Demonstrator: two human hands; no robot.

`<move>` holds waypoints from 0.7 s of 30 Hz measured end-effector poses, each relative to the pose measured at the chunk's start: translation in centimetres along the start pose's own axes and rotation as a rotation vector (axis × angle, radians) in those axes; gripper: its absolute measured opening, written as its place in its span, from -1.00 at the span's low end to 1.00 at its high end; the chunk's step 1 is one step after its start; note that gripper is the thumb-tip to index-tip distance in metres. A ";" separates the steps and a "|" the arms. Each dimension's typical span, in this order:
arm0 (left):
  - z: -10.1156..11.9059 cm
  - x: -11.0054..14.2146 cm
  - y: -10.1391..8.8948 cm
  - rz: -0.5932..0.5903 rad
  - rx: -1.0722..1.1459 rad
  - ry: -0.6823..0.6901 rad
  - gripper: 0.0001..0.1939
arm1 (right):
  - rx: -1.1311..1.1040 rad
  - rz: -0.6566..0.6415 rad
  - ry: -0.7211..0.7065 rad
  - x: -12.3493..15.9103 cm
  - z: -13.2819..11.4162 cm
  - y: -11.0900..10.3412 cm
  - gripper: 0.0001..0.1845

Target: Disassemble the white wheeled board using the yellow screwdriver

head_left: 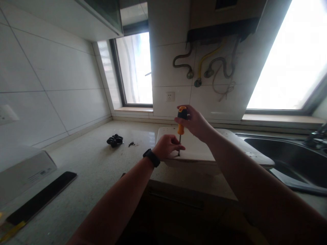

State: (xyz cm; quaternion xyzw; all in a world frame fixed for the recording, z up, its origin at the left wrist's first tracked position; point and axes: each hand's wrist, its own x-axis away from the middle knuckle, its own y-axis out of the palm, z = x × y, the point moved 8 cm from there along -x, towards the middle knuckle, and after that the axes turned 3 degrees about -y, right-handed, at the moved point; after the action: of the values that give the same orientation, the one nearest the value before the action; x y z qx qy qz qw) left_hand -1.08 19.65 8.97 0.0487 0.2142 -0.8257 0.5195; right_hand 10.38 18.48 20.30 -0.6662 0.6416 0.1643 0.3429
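In my right hand (191, 120) is a screwdriver (181, 129) with an orange and black handle, held upright with my fingers wrapped round the handle's top. Its shaft points down at a small dark screw (178, 155) near the front left corner of a white panel (199, 144) with rounded corners. Thumb and fingers of my left hand (170, 146) close around the lower shaft, just above the screw; whether they also touch the screw I cannot tell. Small holes show at the panel's far left corner.
Left of the panel lie black casters (114, 140) and a small pile of screws (131, 144) on the countertop (89, 160). A dark sink (286, 153) adjoins on the right. At far left are a white box (30, 173) and a long black flat object (42, 197).
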 end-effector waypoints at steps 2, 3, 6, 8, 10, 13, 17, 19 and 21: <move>0.1 0.0 -0.1 0.006 -0.015 0.006 -0.59 | 0.076 0.021 0.002 -0.2 0.1 -0.2 -0.48; 0.2 0.0 -0.1 0.003 -0.022 0.014 -0.60 | 0.077 0.024 0.009 -0.3 0.3 -0.3 -0.47; 0.3 0.0 0.1 -0.077 0.008 0.041 -0.68 | -0.002 0.020 0.028 -0.6 0.8 -0.5 -0.43; 0.3 0.1 0.5 -0.159 0.049 0.041 -0.71 | -0.058 0.015 0.040 -0.6 1.0 -0.6 -0.42; 0.3 0.3 0.7 -0.195 0.048 0.033 -0.77 | -0.096 0.006 0.048 -0.5 0.9 -0.6 -0.42; 0.2 0.2 0.5 -0.155 -0.006 0.033 -0.84 | -0.122 -0.021 0.043 -0.4 0.5 -0.4 -0.44; -0.3 -0.1 -0.2 -0.040 -0.026 0.018 -0.83 | -0.152 -0.026 0.065 -0.3 0.1 -0.1 -0.51; -0.6 -0.2 -0.6 0.014 -0.006 0.013 -0.78 | -0.168 -0.034 0.090 -0.2 0.1 0.2 -0.54; -0.8 -0.2 -0.7 0.029 0.021 0.014 -0.74 | -0.164 -0.064 0.085 -0.1 -0.1 0.6 -0.56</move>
State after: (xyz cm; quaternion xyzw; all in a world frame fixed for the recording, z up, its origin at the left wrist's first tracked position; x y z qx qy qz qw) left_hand -1.76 20.38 8.55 0.0630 0.2085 -0.8199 0.5294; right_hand 9.79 18.52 20.35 -0.7185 0.6185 0.1766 0.2647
